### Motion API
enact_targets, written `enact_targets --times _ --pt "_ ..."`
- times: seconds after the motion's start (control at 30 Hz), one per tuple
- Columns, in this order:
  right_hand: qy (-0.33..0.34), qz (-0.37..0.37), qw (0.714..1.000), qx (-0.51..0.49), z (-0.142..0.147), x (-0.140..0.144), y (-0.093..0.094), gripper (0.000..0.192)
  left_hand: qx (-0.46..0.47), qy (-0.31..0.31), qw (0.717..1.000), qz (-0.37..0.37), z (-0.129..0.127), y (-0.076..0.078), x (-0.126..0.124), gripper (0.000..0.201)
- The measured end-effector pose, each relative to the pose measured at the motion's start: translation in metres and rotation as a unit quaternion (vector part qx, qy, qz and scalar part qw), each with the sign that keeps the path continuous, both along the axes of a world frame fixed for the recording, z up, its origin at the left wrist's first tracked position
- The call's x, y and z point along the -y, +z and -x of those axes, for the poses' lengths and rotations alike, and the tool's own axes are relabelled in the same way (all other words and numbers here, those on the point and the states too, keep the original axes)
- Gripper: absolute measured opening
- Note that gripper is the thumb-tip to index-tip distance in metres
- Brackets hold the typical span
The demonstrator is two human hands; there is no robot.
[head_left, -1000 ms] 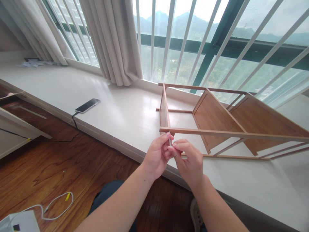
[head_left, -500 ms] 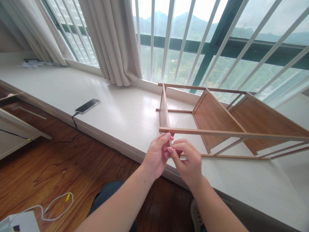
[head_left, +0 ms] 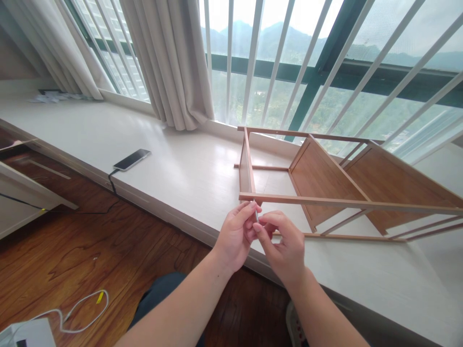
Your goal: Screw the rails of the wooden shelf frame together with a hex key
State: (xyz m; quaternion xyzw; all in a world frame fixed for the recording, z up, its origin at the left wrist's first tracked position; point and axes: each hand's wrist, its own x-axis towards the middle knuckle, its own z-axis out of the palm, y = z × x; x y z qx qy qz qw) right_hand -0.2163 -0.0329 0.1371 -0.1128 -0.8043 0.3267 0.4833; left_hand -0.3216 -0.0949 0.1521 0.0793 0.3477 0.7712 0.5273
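A wooden shelf frame (head_left: 325, 166) lies on its side on the white window ledge (head_left: 173, 159), its thin rails and brown panels open toward me. My left hand (head_left: 235, 233) and my right hand (head_left: 284, 243) meet just below the frame's near left corner. Both pinch a small thin metal tool (head_left: 256, 213) that points up at the front rail. The fingers hide most of the tool.
A phone (head_left: 131, 159) lies on the ledge with a dark cable running over the edge. Curtains (head_left: 170, 58) hang at the window bars. A white cable (head_left: 77, 313) and a white box (head_left: 27, 333) lie on the wooden floor at the lower left.
The hands have barely moved; my right fingers have shifted slightly on the tool while the view tipped a little upward.
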Motion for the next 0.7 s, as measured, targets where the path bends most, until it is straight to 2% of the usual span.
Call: enact_targets --times 0.4,0.7 --pt "-0.009 -0.023 1.0 -0.011 -0.0049 -0.0003 0.0048 0.019 -0.016 -0.01 1.0 -0.003 -0.0014 -0.0004 0.0017 0.027" --pt "-0.02 -0.033 0.999 -0.014 -0.0045 -0.0003 0.0009 0.02 0.025 -0.01 1.0 -0.015 -0.0026 0.004 -0.0006 0.031"
